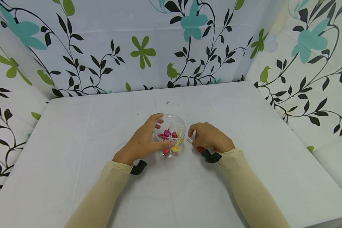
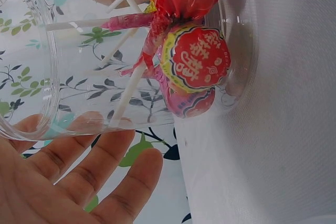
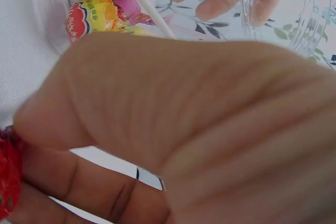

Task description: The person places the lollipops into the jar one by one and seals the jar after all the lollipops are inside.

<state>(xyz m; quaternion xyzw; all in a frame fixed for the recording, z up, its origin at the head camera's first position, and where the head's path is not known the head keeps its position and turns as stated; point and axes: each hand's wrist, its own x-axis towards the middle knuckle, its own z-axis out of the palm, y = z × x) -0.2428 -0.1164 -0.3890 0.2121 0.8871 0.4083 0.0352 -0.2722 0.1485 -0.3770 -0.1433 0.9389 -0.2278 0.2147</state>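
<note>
A clear plastic jar (image 1: 169,122) stands upright on the white table with several wrapped lollipops (image 2: 195,60) inside, red, pink and yellow, their sticks pointing up. My left hand (image 1: 143,139) grips the jar near its rim, thumb at the front and fingers round the far side. To the right of the jar, my right hand (image 1: 209,136) pinches a red-wrapped lollipop (image 3: 8,174) between thumb and fingers, close to the tabletop. Another bit of red wrapper (image 1: 215,149) shows beside the right wrist, mostly hidden by the hand.
The white-covered table (image 1: 74,177) spreads around both hands. A transparent round edge, perhaps a lid (image 1: 117,148), shows partly behind the left wrist. Small dark crumbs (image 1: 167,102) lie beyond the jar. Patterned curtains (image 1: 102,41) stand at the back and sides.
</note>
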